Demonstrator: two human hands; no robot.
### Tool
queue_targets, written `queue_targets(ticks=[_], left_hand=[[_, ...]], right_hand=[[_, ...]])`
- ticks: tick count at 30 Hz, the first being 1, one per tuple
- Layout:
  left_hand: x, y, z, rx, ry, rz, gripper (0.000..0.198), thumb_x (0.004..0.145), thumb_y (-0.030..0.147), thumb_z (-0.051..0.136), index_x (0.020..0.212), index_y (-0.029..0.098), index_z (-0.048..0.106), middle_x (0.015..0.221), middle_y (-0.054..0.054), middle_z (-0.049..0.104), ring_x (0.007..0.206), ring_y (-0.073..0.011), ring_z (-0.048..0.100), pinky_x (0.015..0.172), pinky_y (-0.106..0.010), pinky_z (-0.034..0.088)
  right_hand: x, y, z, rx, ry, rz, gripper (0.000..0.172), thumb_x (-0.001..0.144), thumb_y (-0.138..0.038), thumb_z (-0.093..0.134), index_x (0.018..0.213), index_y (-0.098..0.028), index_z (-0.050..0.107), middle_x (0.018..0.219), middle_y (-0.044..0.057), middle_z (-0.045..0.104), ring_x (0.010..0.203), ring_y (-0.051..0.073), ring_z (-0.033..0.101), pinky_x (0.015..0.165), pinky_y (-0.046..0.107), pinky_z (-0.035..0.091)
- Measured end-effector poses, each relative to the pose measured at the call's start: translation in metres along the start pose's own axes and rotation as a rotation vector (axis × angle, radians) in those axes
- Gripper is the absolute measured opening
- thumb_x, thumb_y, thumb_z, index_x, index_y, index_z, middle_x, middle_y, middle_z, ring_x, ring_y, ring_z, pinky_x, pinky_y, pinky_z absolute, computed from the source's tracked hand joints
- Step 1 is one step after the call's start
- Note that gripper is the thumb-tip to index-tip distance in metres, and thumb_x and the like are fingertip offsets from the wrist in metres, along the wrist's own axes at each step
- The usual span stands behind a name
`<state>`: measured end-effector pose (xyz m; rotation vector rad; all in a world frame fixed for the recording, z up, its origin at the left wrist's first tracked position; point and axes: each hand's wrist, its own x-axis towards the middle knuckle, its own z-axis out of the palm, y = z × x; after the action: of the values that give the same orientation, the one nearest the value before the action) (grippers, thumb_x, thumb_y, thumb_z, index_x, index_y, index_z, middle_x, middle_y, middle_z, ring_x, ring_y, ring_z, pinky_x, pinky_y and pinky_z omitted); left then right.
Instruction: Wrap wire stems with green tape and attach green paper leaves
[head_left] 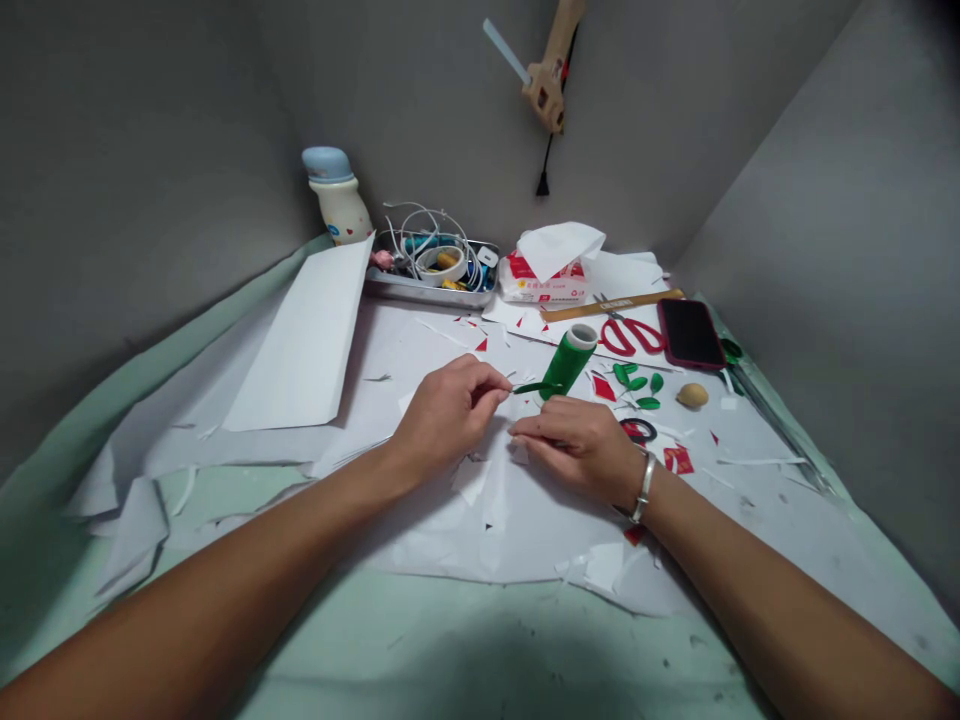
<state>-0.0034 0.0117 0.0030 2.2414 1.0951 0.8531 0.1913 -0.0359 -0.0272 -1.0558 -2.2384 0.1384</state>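
My left hand (457, 405) is closed in a pinch on one end of a narrow green leaf-shaped piece (534, 387), which points right. Just below and right of it, my right hand (574, 445) has its fingers pressed together; anything between them is too fine to make out. Behind the leaf piece stands a spool of green thread (568, 365), tilted slightly in view. Several small green leaves (637, 384) lie to the right of the spool. Close to my right wrist is a dark ring-shaped handle (639, 430), partly hidden.
Paper scraps litter the white paper (450, 530). Farther back are red-handled scissors (634, 337), a phone (690, 333), a ruler (611, 305), a tissue pack (544, 280) and a metal tray (431, 292). A bottle (339, 200) stands at left; a glue gun (547, 90) hangs above.
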Motion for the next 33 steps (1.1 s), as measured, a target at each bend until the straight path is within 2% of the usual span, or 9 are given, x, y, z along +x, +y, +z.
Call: queue_targets(ticks=[3, 6, 9, 16, 19, 22, 27, 29, 33], left_hand=[[-0.002, -0.005, 0.004, 0.174, -0.114, 0.066, 0.017, 0.085, 0.014, 0.052, 0.088, 0.016, 0.068, 0.088, -0.005, 0.065, 0.077, -0.0163, 0.059, 0.07, -0.029, 0.045], [-0.004, -0.006, 0.005, 0.222, -0.252, 0.127, 0.018, 0.086, 0.016, 0.051, 0.091, 0.019, 0.068, 0.089, -0.004, 0.065, 0.073, -0.0154, 0.058, 0.065, -0.028, 0.043], [-0.004, -0.005, 0.004, 0.213, -0.281, 0.144, 0.018, 0.085, 0.016, 0.051, 0.091, 0.019, 0.068, 0.089, -0.004, 0.065, 0.072, -0.0156, 0.058, 0.064, -0.028, 0.042], [-0.002, 0.004, -0.001, -0.105, -0.413, 0.091, 0.014, 0.082, 0.013, 0.055, 0.084, 0.018, 0.068, 0.086, -0.003, 0.067, 0.077, -0.0145, 0.06, 0.072, -0.028, 0.046], [0.0, 0.009, -0.004, -0.321, -0.384, -0.017, 0.012, 0.083, 0.018, 0.056, 0.086, 0.017, 0.068, 0.081, -0.002, 0.067, 0.071, -0.0127, 0.058, 0.066, -0.026, 0.046], [0.002, 0.008, -0.004, -0.401, -0.253, -0.106, 0.014, 0.084, 0.023, 0.057, 0.087, 0.015, 0.068, 0.077, -0.002, 0.066, 0.067, -0.0121, 0.057, 0.062, -0.025, 0.045], [0.003, -0.005, 0.001, -0.066, -0.033, -0.044, 0.015, 0.086, 0.02, 0.056, 0.087, 0.018, 0.07, 0.085, -0.003, 0.066, 0.076, -0.0148, 0.06, 0.071, -0.028, 0.047], [0.001, -0.009, 0.004, 0.083, -0.048, 0.015, 0.017, 0.086, 0.016, 0.053, 0.087, 0.018, 0.07, 0.089, -0.004, 0.066, 0.081, -0.0163, 0.06, 0.074, -0.029, 0.046], [-0.002, -0.01, 0.007, 0.179, -0.243, 0.113, 0.019, 0.086, 0.015, 0.052, 0.09, 0.02, 0.069, 0.09, -0.004, 0.066, 0.081, -0.0176, 0.061, 0.072, -0.03, 0.046]], right_hand=[[0.002, -0.002, -0.004, -0.013, 0.064, 0.006, 0.019, 0.092, -0.027, 0.056, 0.092, -0.02, 0.074, 0.066, 0.002, 0.064, 0.064, 0.014, 0.054, 0.061, 0.027, 0.042], [0.003, 0.002, -0.008, 0.065, 0.142, 0.142, 0.017, 0.091, -0.025, 0.058, 0.09, -0.02, 0.074, 0.066, 0.002, 0.064, 0.062, 0.013, 0.055, 0.06, 0.026, 0.043], [0.004, 0.006, -0.009, 0.166, 0.169, 0.249, 0.014, 0.089, -0.024, 0.06, 0.089, -0.021, 0.074, 0.072, 0.002, 0.067, 0.065, 0.013, 0.058, 0.062, 0.025, 0.045], [0.004, 0.013, -0.007, 0.242, 0.128, 0.288, 0.016, 0.089, -0.028, 0.06, 0.087, -0.021, 0.074, 0.069, 0.001, 0.064, 0.063, 0.013, 0.057, 0.061, 0.025, 0.046], [0.002, 0.015, -0.003, 0.272, 0.081, 0.277, 0.016, 0.089, -0.026, 0.059, 0.087, -0.021, 0.074, 0.074, 0.002, 0.068, 0.068, 0.013, 0.061, 0.064, 0.025, 0.047], [0.001, 0.011, 0.002, 0.222, 0.03, 0.2, 0.015, 0.088, -0.022, 0.06, 0.087, -0.021, 0.074, 0.078, 0.003, 0.07, 0.071, 0.014, 0.062, 0.067, 0.026, 0.047], [0.002, -0.003, 0.001, 0.052, -0.035, 0.028, 0.017, 0.091, -0.024, 0.056, 0.088, -0.021, 0.073, 0.069, 0.002, 0.067, 0.067, 0.014, 0.057, 0.065, 0.027, 0.044], [0.003, -0.005, -0.003, 0.02, 0.021, 0.022, 0.018, 0.091, -0.025, 0.056, 0.09, -0.021, 0.073, 0.07, 0.003, 0.068, 0.066, 0.014, 0.056, 0.065, 0.027, 0.044], [0.005, 0.001, -0.009, 0.075, 0.142, 0.157, 0.016, 0.09, -0.025, 0.058, 0.088, -0.021, 0.073, 0.07, 0.002, 0.068, 0.065, 0.014, 0.058, 0.065, 0.027, 0.046]])
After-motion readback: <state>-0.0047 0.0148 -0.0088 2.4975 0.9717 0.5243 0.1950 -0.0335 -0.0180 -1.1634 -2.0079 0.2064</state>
